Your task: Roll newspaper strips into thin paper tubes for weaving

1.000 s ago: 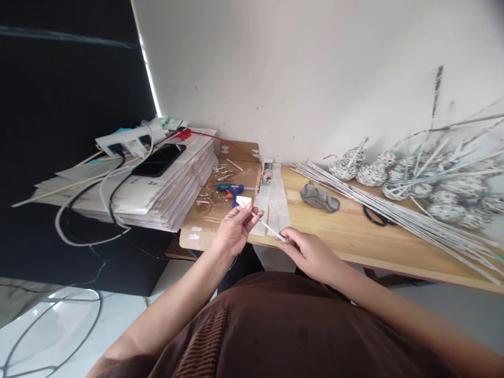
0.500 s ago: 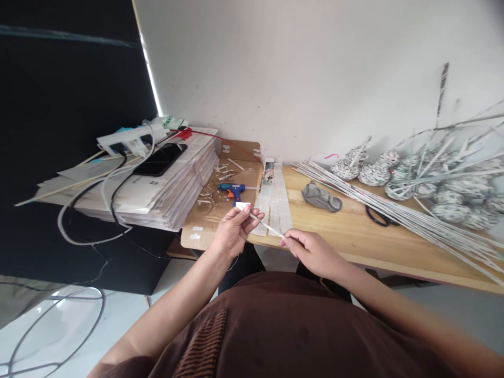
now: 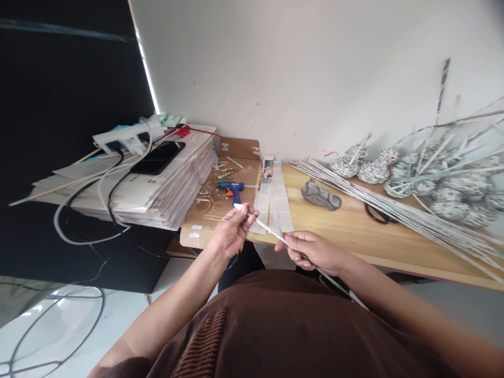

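Observation:
A thin rolled paper stick [image 3: 269,228] runs slantwise between my two hands, above the table's front edge. My left hand [image 3: 233,229] pinches its upper end, where a pale tip pokes out past the thumb. Further down, my right hand [image 3: 311,249] has its fingers closed round the stick, whose tail passes under the palm toward my right forearm. Just beyond my left hand lies a blue hot glue gun [image 3: 232,190] on a cardboard sheet [image 3: 208,223]. Flat newspaper strips [image 3: 281,197] lie behind the stick.
A tall paper stack [image 3: 189,178] at left carries a phone [image 3: 157,157], a power strip [image 3: 128,137] and looping cables. To the right are a grey cloth [image 3: 321,194], black-handled scissors [image 3: 377,212], a bundle of paper sticks [image 3: 397,207] and several woven paper pieces [image 3: 374,170].
More of the stick now shows, its tail appearing below my right hand. The tip at my left hand looks narrower, and the right fingers have shifted round the stick.

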Action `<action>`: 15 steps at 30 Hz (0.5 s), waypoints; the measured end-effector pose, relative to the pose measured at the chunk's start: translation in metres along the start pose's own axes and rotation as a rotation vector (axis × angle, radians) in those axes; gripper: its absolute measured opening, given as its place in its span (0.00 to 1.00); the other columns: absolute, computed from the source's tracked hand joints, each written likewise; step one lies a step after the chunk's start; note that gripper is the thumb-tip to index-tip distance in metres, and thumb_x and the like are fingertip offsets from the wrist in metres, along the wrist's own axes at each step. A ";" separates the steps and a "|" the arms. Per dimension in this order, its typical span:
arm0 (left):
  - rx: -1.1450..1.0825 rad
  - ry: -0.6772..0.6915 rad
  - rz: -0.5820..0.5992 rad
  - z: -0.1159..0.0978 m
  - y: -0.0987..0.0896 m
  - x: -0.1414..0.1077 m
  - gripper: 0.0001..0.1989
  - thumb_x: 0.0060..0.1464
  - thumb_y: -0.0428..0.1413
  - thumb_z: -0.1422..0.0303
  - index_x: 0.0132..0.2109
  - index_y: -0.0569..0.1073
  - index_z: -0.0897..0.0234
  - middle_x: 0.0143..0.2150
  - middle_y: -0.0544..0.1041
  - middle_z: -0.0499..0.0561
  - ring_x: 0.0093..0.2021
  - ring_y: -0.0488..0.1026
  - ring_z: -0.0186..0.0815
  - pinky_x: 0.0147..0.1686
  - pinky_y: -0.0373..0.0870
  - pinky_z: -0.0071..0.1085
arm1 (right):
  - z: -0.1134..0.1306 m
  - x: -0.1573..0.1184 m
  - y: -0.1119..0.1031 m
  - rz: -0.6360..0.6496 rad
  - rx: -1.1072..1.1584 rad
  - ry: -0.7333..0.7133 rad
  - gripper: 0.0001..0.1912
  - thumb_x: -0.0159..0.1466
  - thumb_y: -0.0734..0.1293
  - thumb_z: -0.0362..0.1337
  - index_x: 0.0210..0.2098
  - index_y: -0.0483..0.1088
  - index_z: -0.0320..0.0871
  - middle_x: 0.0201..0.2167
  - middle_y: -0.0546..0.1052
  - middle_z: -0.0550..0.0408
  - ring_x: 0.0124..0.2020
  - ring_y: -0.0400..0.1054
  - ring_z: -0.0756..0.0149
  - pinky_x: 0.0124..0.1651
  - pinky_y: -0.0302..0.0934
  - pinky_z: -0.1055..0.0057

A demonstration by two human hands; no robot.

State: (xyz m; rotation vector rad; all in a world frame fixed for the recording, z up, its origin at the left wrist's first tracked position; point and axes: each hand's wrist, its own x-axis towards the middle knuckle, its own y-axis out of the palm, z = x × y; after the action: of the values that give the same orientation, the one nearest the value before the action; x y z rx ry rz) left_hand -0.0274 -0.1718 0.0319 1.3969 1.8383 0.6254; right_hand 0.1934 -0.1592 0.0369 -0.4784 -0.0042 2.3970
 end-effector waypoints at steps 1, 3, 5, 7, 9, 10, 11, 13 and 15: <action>0.002 0.001 -0.007 0.000 -0.001 0.000 0.02 0.54 0.58 0.79 0.34 0.76 0.71 0.32 0.77 0.53 0.35 0.79 0.32 0.34 0.77 0.20 | 0.001 0.000 0.001 -0.048 -0.056 -0.043 0.21 0.67 0.57 0.53 0.42 0.68 0.42 0.23 0.62 0.61 0.18 0.52 0.75 0.22 0.47 0.75; 0.006 0.011 -0.018 0.000 -0.002 -0.001 0.02 0.54 0.58 0.78 0.34 0.76 0.71 0.31 0.77 0.52 0.35 0.79 0.32 0.33 0.77 0.20 | 0.003 -0.001 0.002 -0.192 -0.217 -0.159 0.18 0.66 0.60 0.51 0.39 0.69 0.42 0.25 0.65 0.59 0.23 0.57 0.73 0.26 0.50 0.75; 0.008 0.019 -0.003 0.001 -0.003 -0.001 0.02 0.55 0.58 0.77 0.34 0.76 0.71 0.31 0.77 0.52 0.35 0.78 0.32 0.33 0.77 0.20 | 0.003 0.000 0.004 -0.222 -0.234 -0.186 0.18 0.66 0.60 0.51 0.37 0.69 0.42 0.23 0.64 0.60 0.23 0.56 0.73 0.26 0.50 0.75; 0.004 0.015 0.023 0.002 -0.003 -0.002 0.04 0.56 0.57 0.77 0.34 0.76 0.71 0.31 0.77 0.52 0.35 0.78 0.31 0.33 0.77 0.20 | 0.002 0.002 0.005 -0.075 -0.036 -0.090 0.20 0.68 0.57 0.52 0.38 0.68 0.41 0.19 0.59 0.63 0.18 0.51 0.75 0.22 0.47 0.75; 0.002 0.007 0.033 0.001 -0.002 -0.002 0.05 0.57 0.56 0.77 0.33 0.76 0.71 0.31 0.76 0.52 0.35 0.78 0.32 0.33 0.77 0.19 | 0.000 0.004 0.005 0.076 0.170 0.005 0.21 0.68 0.56 0.53 0.38 0.67 0.41 0.18 0.54 0.66 0.15 0.47 0.76 0.19 0.45 0.76; 0.003 0.005 0.029 0.000 -0.002 -0.001 0.05 0.57 0.56 0.77 0.33 0.76 0.71 0.30 0.76 0.52 0.35 0.78 0.32 0.34 0.77 0.19 | -0.001 0.004 0.005 0.100 0.197 0.018 0.21 0.67 0.56 0.53 0.39 0.66 0.41 0.18 0.54 0.66 0.15 0.47 0.75 0.19 0.45 0.76; 0.003 0.009 0.020 -0.001 -0.002 -0.001 0.06 0.57 0.56 0.78 0.33 0.76 0.71 0.30 0.76 0.52 0.34 0.78 0.32 0.34 0.77 0.20 | -0.002 0.003 0.005 0.077 0.155 0.004 0.21 0.67 0.56 0.53 0.39 0.66 0.41 0.18 0.56 0.65 0.15 0.49 0.75 0.19 0.46 0.75; -0.001 0.033 -0.008 -0.004 -0.002 0.001 0.06 0.57 0.55 0.78 0.32 0.76 0.71 0.30 0.76 0.52 0.34 0.78 0.31 0.35 0.77 0.20 | -0.003 -0.001 0.003 -0.069 -0.083 -0.087 0.21 0.67 0.57 0.53 0.39 0.69 0.42 0.21 0.62 0.61 0.19 0.55 0.73 0.23 0.50 0.75; -0.010 0.067 -0.047 -0.007 -0.004 0.003 0.07 0.58 0.55 0.78 0.32 0.75 0.71 0.30 0.77 0.52 0.33 0.79 0.31 0.34 0.77 0.19 | -0.004 -0.007 0.001 -0.235 -0.329 -0.179 0.19 0.66 0.60 0.52 0.37 0.71 0.43 0.25 0.67 0.57 0.25 0.59 0.71 0.28 0.53 0.74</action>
State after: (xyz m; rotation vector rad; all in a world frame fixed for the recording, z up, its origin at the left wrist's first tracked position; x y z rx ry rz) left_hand -0.0352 -0.1699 0.0326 1.3371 1.9125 0.6641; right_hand 0.1996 -0.1650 0.0351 -0.3850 -0.5125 2.2037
